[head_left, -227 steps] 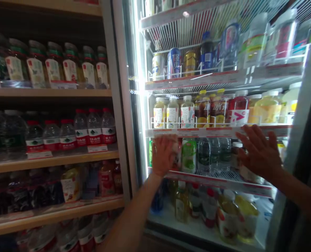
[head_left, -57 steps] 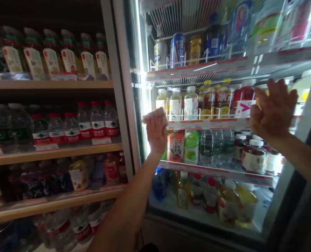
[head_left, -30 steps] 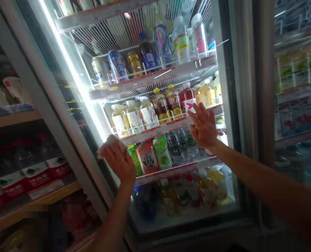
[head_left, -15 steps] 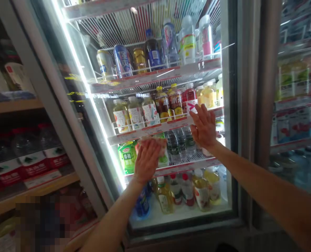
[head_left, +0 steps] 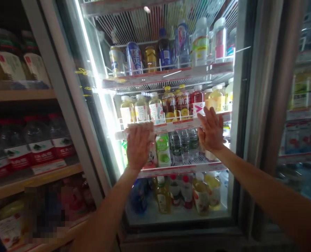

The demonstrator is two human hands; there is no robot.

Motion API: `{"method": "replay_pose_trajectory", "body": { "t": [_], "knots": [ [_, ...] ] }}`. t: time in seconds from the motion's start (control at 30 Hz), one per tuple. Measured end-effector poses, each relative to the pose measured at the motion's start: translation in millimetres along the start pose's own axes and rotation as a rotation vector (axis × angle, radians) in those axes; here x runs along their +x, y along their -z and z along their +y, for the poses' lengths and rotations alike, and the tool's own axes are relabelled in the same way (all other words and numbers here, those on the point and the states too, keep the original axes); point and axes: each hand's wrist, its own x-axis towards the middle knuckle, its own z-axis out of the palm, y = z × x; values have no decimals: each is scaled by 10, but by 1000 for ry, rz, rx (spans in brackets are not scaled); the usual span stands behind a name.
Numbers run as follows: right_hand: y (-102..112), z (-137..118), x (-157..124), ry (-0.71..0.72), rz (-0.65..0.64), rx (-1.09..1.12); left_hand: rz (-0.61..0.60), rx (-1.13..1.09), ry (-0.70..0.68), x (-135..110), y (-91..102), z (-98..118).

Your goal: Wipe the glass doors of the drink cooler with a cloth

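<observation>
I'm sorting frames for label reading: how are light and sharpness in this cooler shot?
Head view: the light strip blows out white beside the left hand and its cloth; the wooden shelves at left are underexposed; the door at far right is blurred; the right hand and mid-shelf bottles are fairly sharp.

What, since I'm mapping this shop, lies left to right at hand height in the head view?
Red-labelled water bottles → left hand → green-labelled bottle → dark water bottles → right hand → door frame.
</observation>
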Motion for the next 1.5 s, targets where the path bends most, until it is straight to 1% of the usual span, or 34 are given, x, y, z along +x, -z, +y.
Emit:
{"method": "replay_pose_trajectory", "body": {
  "t": [0.07,0.1,0.13,0.17,0.27,0.3,0.33,0.37,0.47,0.5,0.53,0.57,0.6,0.67,0.7,0.73,0.77,0.8,0.87,0.9,0.93,0.97,1.03,1.07,1.1,1.13,1.23,1.27,1.3,1.33,1.4,1.43,1.47,1.5],
  "knots": [
    [-7,-5,-4,4,21,-5,100,49,164,-16,45,-123],
    [-10,-8,-5,4,27,-7,123,57,195,-36,58,-131],
    [-14,-10,-7,1,29,-8,111,51,175,-64,63,-94],
    [-16,-10,-9,0,27,-8,65,27,98,-101,61,-19],
    [-22,1,-14,6,23,-6,-149,-82,-280,-227,55,225],
    [-23,6,-15,15,31,-4,-197,-103,-357,-263,67,239],
    [-23,10,-16,24,39,0,-216,-109,-372,-293,89,201],
    [-23,11,-17,29,46,4,-205,-94,-312,-317,120,118],
    [-16,-2,-14,25,49,10,-43,15,75,-387,229,-202],
    [-12,-9,-12,20,43,8,4,39,165,-421,256,-257],
    [-8,-15,-10,15,36,6,24,41,197,-464,274,-262],
    [-3,-20,-7,13,31,6,5,20,162,-514,283,-221],
    [2,-23,-5,12,26,6,-48,-23,62,-567,284,-148],
    [7,-22,-4,11,23,7,-201,-118,-214,-651,266,18],
    [7,-20,-4,13,24,7,-258,-146,-325,-665,252,74],
    [6,-17,-5,16,26,8,-286,-152,-383,-656,237,98],
    [4,-14,-6,16,29,8,-282,-138,-373,-624,223,93],
    [1,-14,-8,15,31,8,-241,-110,-294,-575,212,66],
    [-5,-17,-11,11,31,11,-97,-45,-51,-466,195,3],
    [-7,-21,-12,9,28,14,-45,-31,27,-422,189,-9],
    [-6,-24,-12,5,24,16,-25,-36,30,-391,184,0],
    [-3,-26,-11,4,22,19,-43,-60,-52,-370,180,26],
    [14,-17,-6,12,22,26,-162,-130,-369,-326,166,92],
    [30,-6,-2,23,18,28,-219,-149,-497,-284,152,112],
    [50,10,1,40,10,29,-244,-146,-542,-219,134,117],
    [75,28,4,56,-3,27,-230,-123,-490,-132,110,108],
    [164,73,-6,78,-35,2,-52,-25,-69,173,29,68],
    [194,78,-19,76,-36,-4,-18,-21,-10,248,5,79],
    [223,79,-39,78,-36,-5,-22,-36,-40,298,-13,109],
    [250,76,-64,90,-42,0,-60,-69,-152,324,-26,153],
    [297,77,-126,133,-67,19,-188,-139,-456,342,-45,251],
    [318,87,-160,152,-77,29,-234,-158,-557,357,-56,290],
    [338,107,-193,163,-80,35,-252,-158,-580,389,-71,316],
    [357,137,-223,165,-73,36,-244,-138,-523,438,-91,330]
  ]
}}
